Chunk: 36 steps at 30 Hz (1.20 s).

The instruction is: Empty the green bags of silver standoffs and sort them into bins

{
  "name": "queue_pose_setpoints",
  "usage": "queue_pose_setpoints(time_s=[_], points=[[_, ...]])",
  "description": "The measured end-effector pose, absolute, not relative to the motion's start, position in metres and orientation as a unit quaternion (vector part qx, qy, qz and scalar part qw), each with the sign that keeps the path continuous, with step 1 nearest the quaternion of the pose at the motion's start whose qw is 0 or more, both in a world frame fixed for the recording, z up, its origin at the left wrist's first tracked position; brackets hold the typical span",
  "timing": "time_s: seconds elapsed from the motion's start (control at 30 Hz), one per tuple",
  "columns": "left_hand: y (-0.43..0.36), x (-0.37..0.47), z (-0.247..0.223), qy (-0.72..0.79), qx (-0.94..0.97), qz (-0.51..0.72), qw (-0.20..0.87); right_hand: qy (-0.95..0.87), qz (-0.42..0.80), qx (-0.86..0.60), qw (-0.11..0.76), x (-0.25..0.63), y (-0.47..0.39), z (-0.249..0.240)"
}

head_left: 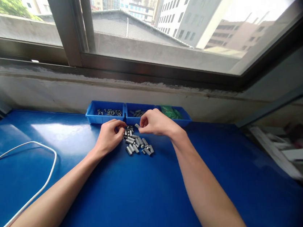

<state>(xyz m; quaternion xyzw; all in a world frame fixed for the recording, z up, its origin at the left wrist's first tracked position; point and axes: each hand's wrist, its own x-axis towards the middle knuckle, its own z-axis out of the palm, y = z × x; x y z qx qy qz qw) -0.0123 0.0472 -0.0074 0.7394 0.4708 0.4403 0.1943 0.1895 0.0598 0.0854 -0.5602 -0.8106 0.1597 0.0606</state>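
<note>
Window: fills the upper half of the frame [158, 25], throwing daylight down onto the work surface; this looks like why the work sits right against the sill.
Bench: blue top [123, 204] across the lower frame, bare in the middle, leaving both forearms room to lie flat and steady.
Cable: a white lead [50, 154] loops at centre left, well apart from the hands.
Trays: three shallow blue bins in a row at the wall, just above the hands. The left tray [91, 115] holds small grey parts, the middle tray [129, 110] a few more, the right tray [186, 117] something green. They sit within short reach, probably to keep sorts apart.
Pile: small grey metal pieces [138, 144] lie loose on the bench at frame centre, between the two hands and just below the trays.
Left hand: [110, 136] curled at the pile's left edge, fingertips touching the pieces; whether it grips one I cannot tell.
Right hand: [155, 122] fingers pinched on one single metal piece [137, 126] at the pile's top edge.
</note>
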Motion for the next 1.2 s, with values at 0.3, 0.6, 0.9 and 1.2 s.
queue_pose_setpoints(time_s=[0.3,0.6,0.9,1.2], points=[[0.047,-0.013,-0.007,0.513,0.733,0.410,0.180,-0.749,0.098,-0.620,0.211,0.203,0.071,0.081],[0.049,-0.012,-0.017,0.479,0.786,0.366,0.133,-0.758,0.187,-0.578,0.237,0.201,0.064,0.091],[0.045,-0.013,-0.010,0.503,0.756,0.395,0.137,-0.724,0.338,-0.504,0.328,0.199,0.043,0.041],[0.051,-0.019,-0.004,0.505,0.753,0.382,0.180,-0.614,0.395,-0.491,0.476,0.203,0.043,-0.004]])
